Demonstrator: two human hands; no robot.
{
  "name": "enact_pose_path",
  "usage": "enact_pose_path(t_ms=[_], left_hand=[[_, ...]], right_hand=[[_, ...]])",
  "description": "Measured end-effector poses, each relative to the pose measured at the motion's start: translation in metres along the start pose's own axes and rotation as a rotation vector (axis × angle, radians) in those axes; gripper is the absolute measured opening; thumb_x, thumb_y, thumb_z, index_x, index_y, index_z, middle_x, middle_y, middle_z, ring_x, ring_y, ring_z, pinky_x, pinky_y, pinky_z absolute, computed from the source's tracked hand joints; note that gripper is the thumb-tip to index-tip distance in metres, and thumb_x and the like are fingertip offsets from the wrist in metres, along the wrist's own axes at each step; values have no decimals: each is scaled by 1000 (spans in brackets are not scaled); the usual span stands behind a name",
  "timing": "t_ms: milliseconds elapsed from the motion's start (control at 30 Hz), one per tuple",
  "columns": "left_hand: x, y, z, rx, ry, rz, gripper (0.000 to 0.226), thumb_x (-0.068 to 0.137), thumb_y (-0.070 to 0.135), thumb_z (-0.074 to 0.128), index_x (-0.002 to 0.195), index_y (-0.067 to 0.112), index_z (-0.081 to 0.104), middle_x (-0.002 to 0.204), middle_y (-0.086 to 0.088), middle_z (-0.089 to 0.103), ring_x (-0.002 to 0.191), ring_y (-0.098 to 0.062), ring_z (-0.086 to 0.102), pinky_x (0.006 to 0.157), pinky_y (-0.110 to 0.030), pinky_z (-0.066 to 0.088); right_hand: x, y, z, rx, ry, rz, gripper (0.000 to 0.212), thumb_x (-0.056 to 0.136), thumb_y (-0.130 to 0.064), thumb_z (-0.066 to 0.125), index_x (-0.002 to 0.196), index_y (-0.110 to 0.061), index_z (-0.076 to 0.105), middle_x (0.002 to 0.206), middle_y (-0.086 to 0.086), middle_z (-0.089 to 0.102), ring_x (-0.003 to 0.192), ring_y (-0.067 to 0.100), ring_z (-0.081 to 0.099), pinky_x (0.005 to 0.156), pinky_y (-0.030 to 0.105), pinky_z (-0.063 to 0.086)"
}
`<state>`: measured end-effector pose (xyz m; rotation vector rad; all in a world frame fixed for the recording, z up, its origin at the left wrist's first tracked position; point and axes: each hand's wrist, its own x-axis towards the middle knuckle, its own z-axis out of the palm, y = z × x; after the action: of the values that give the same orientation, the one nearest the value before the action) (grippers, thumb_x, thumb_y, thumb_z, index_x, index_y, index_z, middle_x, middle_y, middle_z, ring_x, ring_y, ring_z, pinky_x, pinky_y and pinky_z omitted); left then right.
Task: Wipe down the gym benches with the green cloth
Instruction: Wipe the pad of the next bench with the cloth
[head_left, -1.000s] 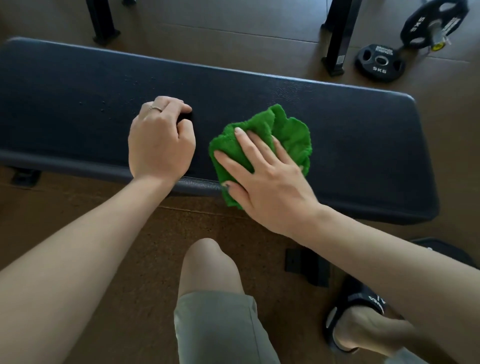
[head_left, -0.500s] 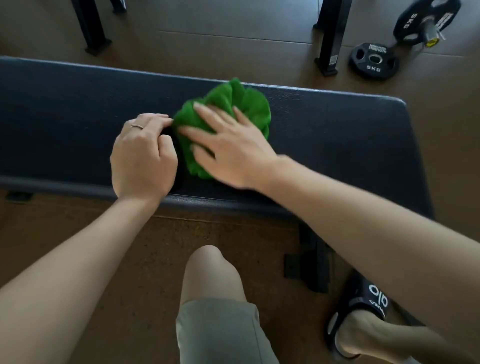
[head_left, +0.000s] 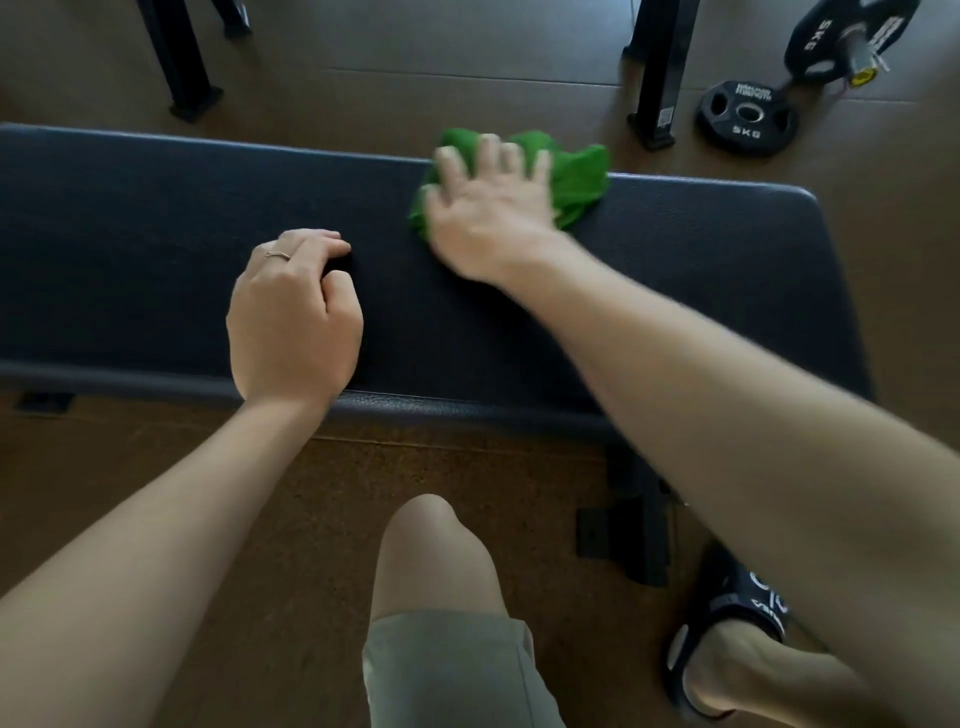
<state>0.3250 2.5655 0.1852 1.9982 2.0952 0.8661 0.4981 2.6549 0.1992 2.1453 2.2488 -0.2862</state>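
Green crumpled cloth (head_left: 571, 171) under flat-spread right hand (head_left: 488, 218); left hand (head_left: 293, 322) fisted on pebbled bench (head_left: 675, 270).

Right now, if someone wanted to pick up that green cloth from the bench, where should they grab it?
Probably the loose bunched folds of the green cloth sticking out to the right of the right hand, pinched from above. That hand lies flat over the cloth's left part, and the cloth sits at the far edge of the bench.

Right hand (head_left: 485, 218) slid green cloth (head_left: 571, 171) rightward, farther.
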Motion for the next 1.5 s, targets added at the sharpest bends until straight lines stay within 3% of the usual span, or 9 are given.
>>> enact_pose_path(t_ms=[133, 267, 367, 500, 633, 967, 1167, 1300, 1500], left_hand=[[-2, -2, -3, 4, -12, 22, 49, 93, 19, 34, 125, 14, 71, 134, 3, 68, 128, -19, 54, 107, -41, 46], [-4, -1, -1, -8, -15, 24, 48, 95, 20, 34, 126, 13, 71, 134, 2, 68, 128, -19, 55, 106, -42, 48], [-4, -2, -1, -3, -7, 24, 47, 95, 20, 35, 125, 14, 71, 133, 2, 68, 127, -20, 56, 104, -40, 48], [-2, -4, -2, -9, -23, 29, 48, 95, 20, 34, 125, 15, 71, 134, 4, 68, 129, -20, 54, 104, -43, 48], [-4, -4, -2, -18, -24, 36, 50, 94, 21, 32, 125, 14, 71, 135, 4, 67, 129, -20, 54, 104, -44, 49], [-1, -1, -1, -17, 4, 23, 50, 94, 19, 33, 122, 16, 73, 134, 6, 68, 129, -18, 55, 103, -40, 49], [0, -3, 1, -18, 28, -7, 48, 93, 20, 34, 121, 21, 73, 135, 13, 66, 130, -10, 52, 99, -34, 46], [0, -1, 3, -8, 52, -9, 49, 93, 23, 34, 121, 21, 73, 134, 13, 66, 129, -9, 54, 99, -32, 47], [3, -7, -4, 91, 160, 58, 42, 95, 18, 36, 113, 5, 71, 117, -9, 72, 104, -28, 67, 97, -45, 50]], right_hand=[[-22, -14, 10, 79, -26, -245, 57, 107, -49, 22, 163, -39, 19, 173, 9, 2, 160, 25, 1, 126, 57, -4], [-22, 68, -1, 54, -5, -21, 56, 106, -52, 22, 161, -46, 18, 174, 7, 6, 160, 22, 3, 128, 50, -3], [-30, 73, -3, 69, -31, 86, 58, 106, -53, 19, 163, -43, 13, 174, 10, 0, 160, 26, -3, 127, 53, -6], [-97, 18, 14, 94, 8, -140, 58, 106, -53, 22, 163, -41, 17, 174, 9, -2, 160, 25, -2, 127, 55, -5], [-152, 24, 23, 100, 7, -314, 54, 107, -53, 22, 161, -46, 20, 174, 2, 2, 160, 20, -1, 128, 52, -2], [-83, 18, 15, 62, -11, -285, 54, 107, -53, 20, 161, -49, 17, 174, 2, 1, 160, 20, -3, 127, 55, -4], [-136, 51, 16, 31, -32, -510, 54, 107, -53, 15, 161, -49, 13, 174, -1, -1, 160, 18, -5, 129, 51, -3], [-114, 41, 17, -1, -21, -600, 53, 107, -54, 15, 160, -50, 15, 174, 0, 3, 160, 19, -1, 129, 53, -1], [-70, -10, 19, 7, -49, -661, 54, 107, -53, 19, 160, -46, 18, 173, 6, 3, 160, 23, -1, 127, 57, 0]])
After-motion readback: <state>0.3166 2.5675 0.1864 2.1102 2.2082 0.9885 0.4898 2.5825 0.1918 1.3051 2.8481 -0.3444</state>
